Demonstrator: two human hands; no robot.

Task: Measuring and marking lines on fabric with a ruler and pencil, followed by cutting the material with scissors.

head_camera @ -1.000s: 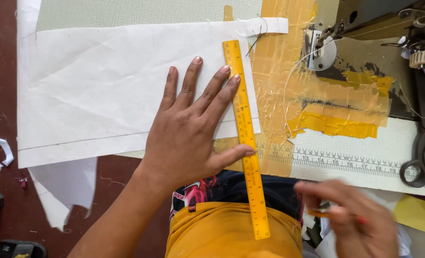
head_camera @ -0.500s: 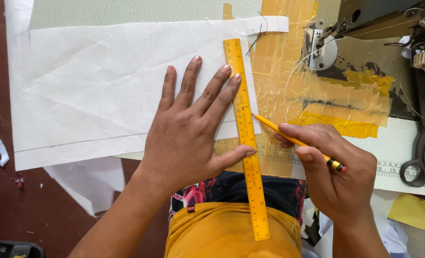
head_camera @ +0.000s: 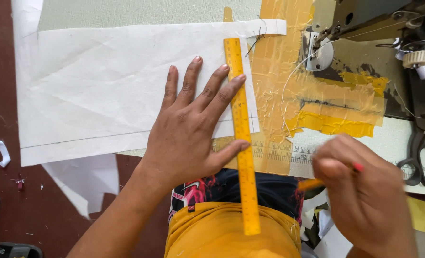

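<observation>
Fingers (head_camera: 207,91) of left hand (head_camera: 193,134) spread apart, flat on the white creased fabric sheet (head_camera: 102,91); thumb and forefinger press against the long yellow plastic ruler (head_camera: 242,138). Ruler lies lengthwise across the fabric's right edge, lower end overhanging the table above the yellow garment (head_camera: 222,234). Right hand (head_camera: 360,191), blurred, fingers curled together around an orange pencil (head_camera: 312,184), off the fabric, near the table's front edge. Black scissors (head_camera: 420,143) far right.

Ruler (head_camera: 241,138): yellow with black marks. Fabric (head_camera: 112,91): white, with a thin dark line. Pencil (head_camera: 312,183): orange, pink-tipped. Tape (head_camera: 336,125) at right: mustard yellow. Scissors (head_camera: 420,143): black.
</observation>
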